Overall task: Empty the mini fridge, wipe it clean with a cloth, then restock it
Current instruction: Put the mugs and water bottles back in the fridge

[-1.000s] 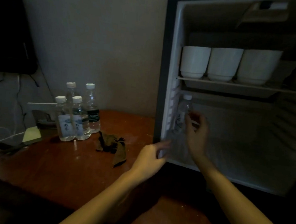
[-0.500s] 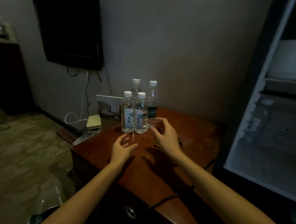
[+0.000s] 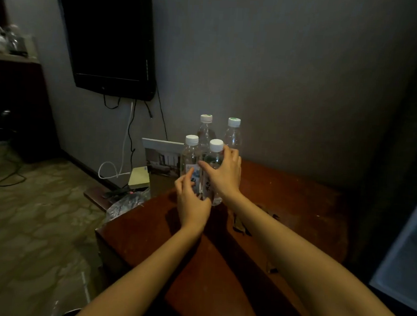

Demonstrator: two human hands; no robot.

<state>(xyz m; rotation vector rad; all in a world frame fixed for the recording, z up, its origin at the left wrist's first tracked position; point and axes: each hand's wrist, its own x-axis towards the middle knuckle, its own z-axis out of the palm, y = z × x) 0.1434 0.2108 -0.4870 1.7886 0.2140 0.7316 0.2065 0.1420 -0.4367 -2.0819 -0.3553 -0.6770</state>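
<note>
Right hand: The right hand is wrapping round the front-right water bottle. The thumb is lying across the front and the fingers are curling behind it, just below the white cap. We are reading this as a full hold on the bottle.

Left hand: The left hand is reaching up against the lower part of the front-left water bottle, its fingers partly curled over the label. We cannot tell whether it is gripping the bottle or only touching it.

Bottles: Four clear, white-capped bottles are standing upright in a tight cluster near the far edge of the wooden table. The back-left water bottle and the back-right water bottle are rising just behind the front pair.

Mini fridge: We are seeing only a pale strip of the mini fridge at the right edge of the view, well apart from the bottles.

Cloth: A dark cloth is lying on the table just beside the right forearm, which is partly hiding it.

Room: A flat-screen television is hanging on the grey wall, with cables trailing down beneath it. A framed picture is leaning just left of the bottles, and a yellow pad is sitting beside it.
</note>
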